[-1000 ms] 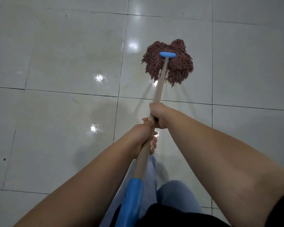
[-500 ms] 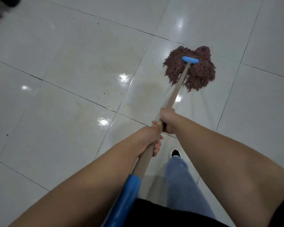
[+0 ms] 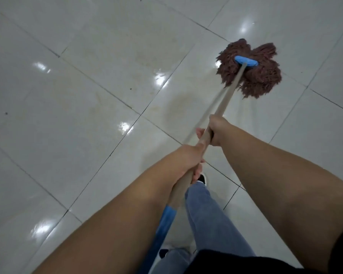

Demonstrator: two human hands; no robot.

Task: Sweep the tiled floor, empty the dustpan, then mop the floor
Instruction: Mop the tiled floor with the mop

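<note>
Maroon string mop head (image 3: 249, 70) flat on glossy white tiled floor (image 3: 87, 115) | left hand (image 3: 188, 163), right hand (image 3: 214, 129) both wrapped round wooden handle (image 3: 227, 95) (right nearer mop head) | judgement: overlap strokes, steady downward pressure

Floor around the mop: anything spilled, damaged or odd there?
Nothing spilled or broken. The floor shows faint yellowish smears left of the mop and a few dark specks. Both hands, left and right, grip the handle.
</note>
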